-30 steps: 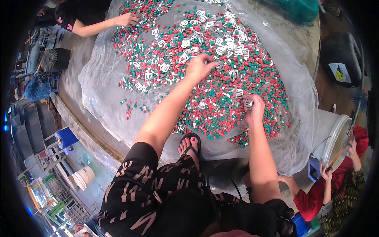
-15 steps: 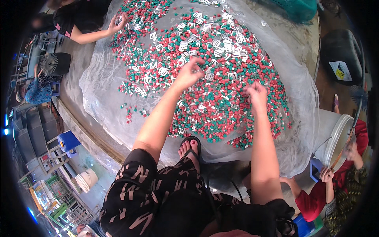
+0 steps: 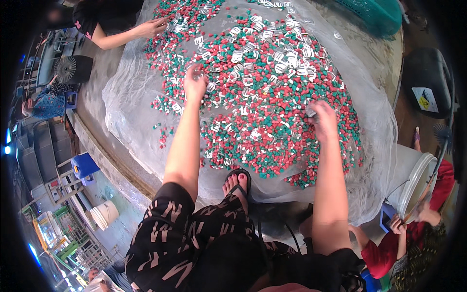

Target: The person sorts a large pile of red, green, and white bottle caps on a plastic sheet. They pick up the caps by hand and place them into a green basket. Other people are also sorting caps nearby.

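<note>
A wide pile of small red, green and white pellets, some cone-shaped, lies before me with many flat silver slotted buckles mixed in. Over the pile's left part is my left hand, its fingers curled inward; what they hold, if anything, is blurred. A loose buckle lies just beside it. My right hand hovers over the right side of the pile, thumb and fingers closed on a small greyish piece that looks like one of the buckles. White mesh cloth spreads under the pile.
Another person's hand reaches into the far left of the pile. A white bucket stands at right, near a person in red. Beyond it are a black jerrycan and, farther back, a green basket. My sandalled foot rests at the pile's near edge.
My left hand has moved left across the pile, away from the middle. My right hand has turned and now shows a greyish piece at its fingertips. The other person's hand has lowered to the pile.
</note>
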### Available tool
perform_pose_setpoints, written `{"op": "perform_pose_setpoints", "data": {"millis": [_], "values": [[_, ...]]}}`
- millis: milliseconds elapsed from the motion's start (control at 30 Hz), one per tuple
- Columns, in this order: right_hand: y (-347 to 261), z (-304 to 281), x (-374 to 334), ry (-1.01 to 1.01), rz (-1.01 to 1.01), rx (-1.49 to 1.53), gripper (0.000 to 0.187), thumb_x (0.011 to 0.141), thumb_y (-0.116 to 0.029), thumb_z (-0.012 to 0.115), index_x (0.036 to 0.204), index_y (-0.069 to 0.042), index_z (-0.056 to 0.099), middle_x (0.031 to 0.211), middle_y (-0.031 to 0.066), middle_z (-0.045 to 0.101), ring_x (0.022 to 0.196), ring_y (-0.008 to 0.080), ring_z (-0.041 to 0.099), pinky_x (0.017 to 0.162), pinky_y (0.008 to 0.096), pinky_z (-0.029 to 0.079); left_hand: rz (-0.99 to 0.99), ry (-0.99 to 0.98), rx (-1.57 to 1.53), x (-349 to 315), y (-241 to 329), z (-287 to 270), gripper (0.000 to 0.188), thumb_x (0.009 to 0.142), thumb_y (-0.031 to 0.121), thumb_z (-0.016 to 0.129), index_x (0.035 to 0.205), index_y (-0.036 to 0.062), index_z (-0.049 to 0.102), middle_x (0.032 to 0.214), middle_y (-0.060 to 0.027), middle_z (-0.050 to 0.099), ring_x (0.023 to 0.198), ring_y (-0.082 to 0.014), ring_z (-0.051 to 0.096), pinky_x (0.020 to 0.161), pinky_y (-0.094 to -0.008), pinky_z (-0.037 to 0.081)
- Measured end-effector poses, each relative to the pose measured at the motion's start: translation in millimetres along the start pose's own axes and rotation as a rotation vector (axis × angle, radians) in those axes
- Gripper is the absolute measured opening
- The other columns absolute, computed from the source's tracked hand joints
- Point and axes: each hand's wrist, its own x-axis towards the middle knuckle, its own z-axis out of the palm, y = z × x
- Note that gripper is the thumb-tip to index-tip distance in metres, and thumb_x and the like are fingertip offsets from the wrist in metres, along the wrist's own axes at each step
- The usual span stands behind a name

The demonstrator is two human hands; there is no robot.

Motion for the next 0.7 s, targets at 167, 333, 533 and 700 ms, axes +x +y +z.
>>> {"op": "perform_pose_setpoints", "data": {"millis": [167, 333, 533, 700], "values": [[-3.5, -29.5, -25.0, 0.083, 0.025, 0.588, 0.017, 0.076, -0.007, 0.056, 0.092, -0.010, 0.051, 0.092, 0.0117, 0.062, 0.081, 0.0282, 0.063, 0.064, 0.0380, 0.053, 0.150, -0.095, 0.592, 3.6, 68.1, 48.6, 0.054, 0.073, 0.019, 0.065, 0.125, 0.0249, 0.054, 0.103, -0.0131, 0.065, 0.094, -0.0306, 0.063, 0.078, -0.0408, 0.049], [3.4, -32.5, -17.0, 0.167, -0.027, 0.400, 0.016, 0.079, -0.009, 0.059, 0.095, -0.011, 0.054, 0.080, 0.0027, 0.055, 0.064, 0.0147, 0.052, 0.060, 0.0351, 0.053, 0.414, -0.657, 0.590, -50.8, 103.6, 107.4, 0.045, 0.069, 0.012, 0.068, 0.112, 0.0153, 0.058, 0.098, -0.0133, 0.067, 0.092, -0.0315, 0.063, 0.080, -0.0410, 0.050], [6.4, -46.3, -31.4, 0.255, -0.100, -0.091, 0.009, 0.084, -0.013, 0.065, 0.091, -0.010, 0.063, 0.075, -0.0043, 0.054, 0.064, 0.0047, 0.049, 0.043, 0.0197, 0.043, 0.567, -1.017, 0.484, -133.9, 133.5, 102.6, 0.055, 0.070, -0.003, 0.052, 0.118, 0.0230, 0.060, 0.104, -0.0110, 0.064, 0.095, -0.0306, 0.061, 0.081, -0.0399, 0.050], [29.2, -62.9, -38.3, 0.171, -0.430, -0.504, 0.017, 0.078, -0.014, 0.071, 0.087, -0.002, 0.065, 0.081, 0.0002, 0.063, 0.071, 0.0109, 0.055, 0.067, 0.0274, 0.045, 0.405, -0.654, 0.435, -100.6, 115.1, 77.6, 0.024, 0.078, 0.009, 0.059, 0.096, 0.0203, 0.071, 0.106, -0.0073, 0.065, 0.095, -0.0279, 0.062, 0.079, -0.0386, 0.050]]}}
